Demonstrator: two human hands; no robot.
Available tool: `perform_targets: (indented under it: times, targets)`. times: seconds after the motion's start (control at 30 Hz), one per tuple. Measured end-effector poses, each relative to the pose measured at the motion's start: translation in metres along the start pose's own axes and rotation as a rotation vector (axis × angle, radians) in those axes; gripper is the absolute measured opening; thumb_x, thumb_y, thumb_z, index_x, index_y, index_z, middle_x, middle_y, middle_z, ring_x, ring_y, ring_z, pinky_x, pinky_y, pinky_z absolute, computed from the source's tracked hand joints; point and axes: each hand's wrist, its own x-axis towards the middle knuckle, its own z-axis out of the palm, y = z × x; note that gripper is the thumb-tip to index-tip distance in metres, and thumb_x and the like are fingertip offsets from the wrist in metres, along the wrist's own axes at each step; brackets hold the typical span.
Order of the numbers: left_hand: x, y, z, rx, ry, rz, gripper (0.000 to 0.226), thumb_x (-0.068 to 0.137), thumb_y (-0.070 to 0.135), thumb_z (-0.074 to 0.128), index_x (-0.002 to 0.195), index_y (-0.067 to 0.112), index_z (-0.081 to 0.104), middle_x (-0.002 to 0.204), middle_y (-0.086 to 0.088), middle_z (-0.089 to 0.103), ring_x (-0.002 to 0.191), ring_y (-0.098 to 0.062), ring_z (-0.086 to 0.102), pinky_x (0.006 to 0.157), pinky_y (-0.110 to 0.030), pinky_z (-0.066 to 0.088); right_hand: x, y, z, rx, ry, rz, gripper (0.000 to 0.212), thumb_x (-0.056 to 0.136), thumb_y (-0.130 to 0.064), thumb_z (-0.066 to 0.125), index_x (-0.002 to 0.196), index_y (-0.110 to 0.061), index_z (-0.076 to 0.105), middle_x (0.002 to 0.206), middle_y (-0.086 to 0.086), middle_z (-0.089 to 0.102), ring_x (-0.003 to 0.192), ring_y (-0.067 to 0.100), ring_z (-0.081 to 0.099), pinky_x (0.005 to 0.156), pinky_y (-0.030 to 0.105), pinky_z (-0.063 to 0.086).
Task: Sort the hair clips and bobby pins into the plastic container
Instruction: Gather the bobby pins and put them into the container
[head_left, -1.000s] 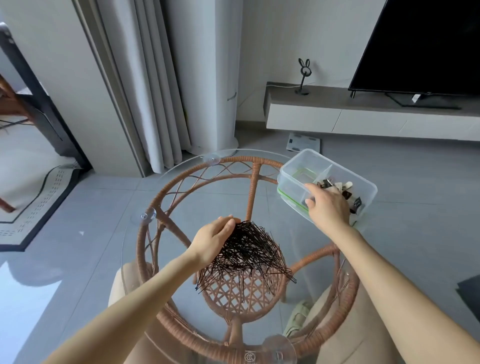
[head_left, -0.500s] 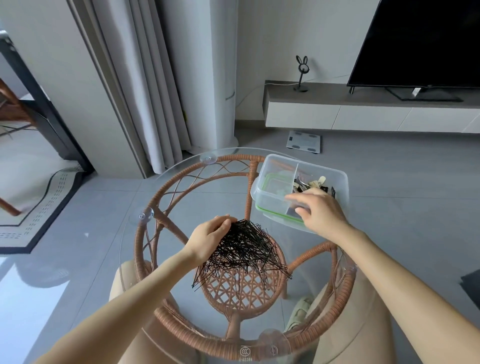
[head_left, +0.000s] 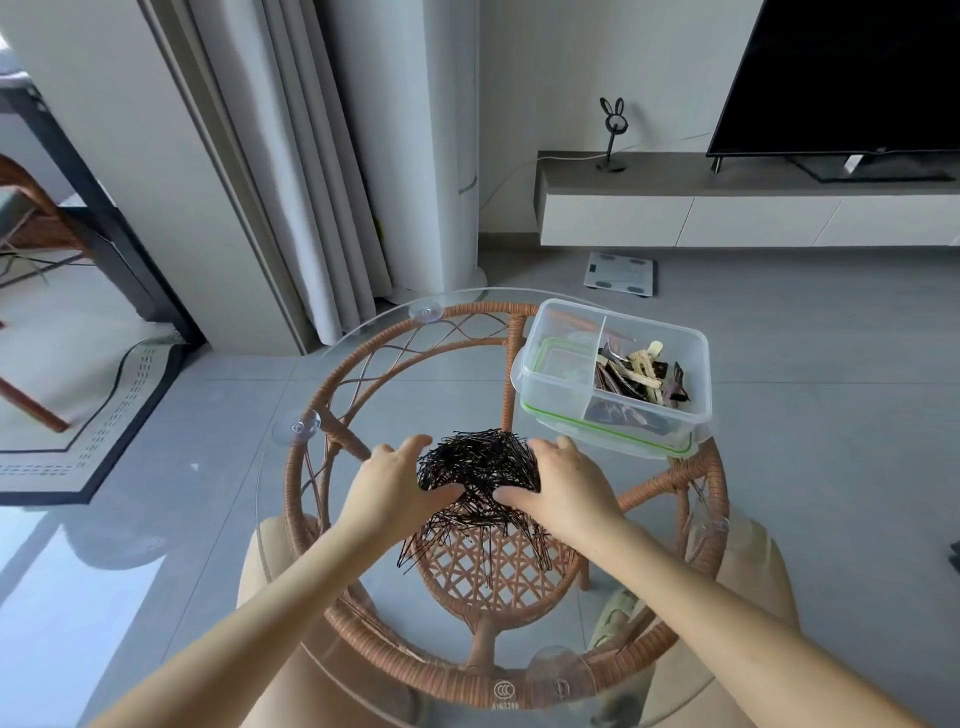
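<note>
A heap of black bobby pins (head_left: 478, 467) lies on the round glass table top (head_left: 291, 519). My left hand (head_left: 392, 488) cups the heap's left side and my right hand (head_left: 558, 488) cups its right side, thumbs pressed in below, squeezing the pins together. Loose pins fan out under the hands toward me. A clear plastic container (head_left: 696, 364) with a divider stands on the table's far right. Its right compartment holds several hair clips (head_left: 636, 376), dark and cream. The left compartment looks nearly empty.
The glass top rests on a wicker table frame (head_left: 332, 431). A green-rimmed lid (head_left: 613, 434) sits under the container. Grey floor tiles surround the table, with a bathroom scale (head_left: 621, 273) beyond, curtains at the back left and a TV bench at the back right.
My right hand has let go of the container, which now sits nearer the table's middle, and has come to the right side of the pin heap. Both hands now gather the pins.
</note>
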Motion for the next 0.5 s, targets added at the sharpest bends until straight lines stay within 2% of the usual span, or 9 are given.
perform_targets:
  times: [0.07, 0.17, 0.3, 0.4, 0.5]
  targets:
    - [0.0, 0.01, 0.001, -0.044, 0.043, 0.023, 0.064, 0.08, 0.045, 0.065, 0.135, 0.021, 0.043, 0.114, -0.011, 0.062, 0.096, -0.023, 0.062, 0.08, -0.031, 0.049, 0.002, -0.007, 0.003, 0.056, 0.043, -0.027, 0.054, 0.085, -0.043, 0.06, 0.124, -0.007, 0.05, 0.119, 0.014, 0.057, 0.106, 0.03, 0.058, 0.088, 0.037, 0.049]
    - [0.001, 0.016, -0.002, -0.158, 0.079, 0.032, 0.044, 0.081, 0.028, 0.068, 0.122, 0.017, 0.057, 0.097, -0.007, 0.069, 0.072, -0.017, 0.059, 0.065, -0.024, 0.044, 0.005, -0.01, 0.003, 0.108, 0.125, -0.05, 0.036, 0.086, -0.027, 0.063, 0.116, -0.006, 0.061, 0.112, 0.014, 0.065, 0.1, 0.027, 0.062, 0.084, 0.031, 0.048]
    - [0.002, 0.018, -0.007, -0.235, 0.088, 0.035, 0.025, 0.08, 0.013, 0.067, 0.105, 0.013, 0.067, 0.079, 0.0, 0.065, 0.065, -0.013, 0.058, 0.056, -0.015, 0.042, 0.008, -0.007, 0.001, 0.156, 0.186, -0.044, 0.014, 0.083, -0.015, 0.064, 0.087, -0.002, 0.068, 0.09, 0.016, 0.071, 0.081, 0.028, 0.065, 0.07, 0.029, 0.051]
    - [0.002, 0.022, -0.016, -0.265, 0.085, 0.039, 0.018, 0.077, 0.009, 0.068, 0.094, 0.01, 0.071, 0.08, -0.001, 0.066, 0.062, -0.01, 0.057, 0.047, -0.009, 0.038, 0.008, -0.005, -0.007, 0.179, 0.219, -0.051, 0.013, 0.079, -0.01, 0.064, 0.074, 0.002, 0.067, 0.075, 0.015, 0.071, 0.074, 0.028, 0.064, 0.067, 0.029, 0.051]
    - [0.002, 0.025, -0.029, -0.305, 0.082, 0.047, 0.014, 0.075, 0.009, 0.069, 0.088, 0.01, 0.072, 0.075, 0.0, 0.065, 0.049, -0.004, 0.051, 0.038, -0.006, 0.034, 0.005, -0.004, -0.025, 0.248, 0.263, -0.053, 0.012, 0.077, -0.008, 0.066, 0.074, 0.003, 0.07, 0.075, 0.013, 0.072, 0.073, 0.027, 0.067, 0.072, 0.035, 0.055]
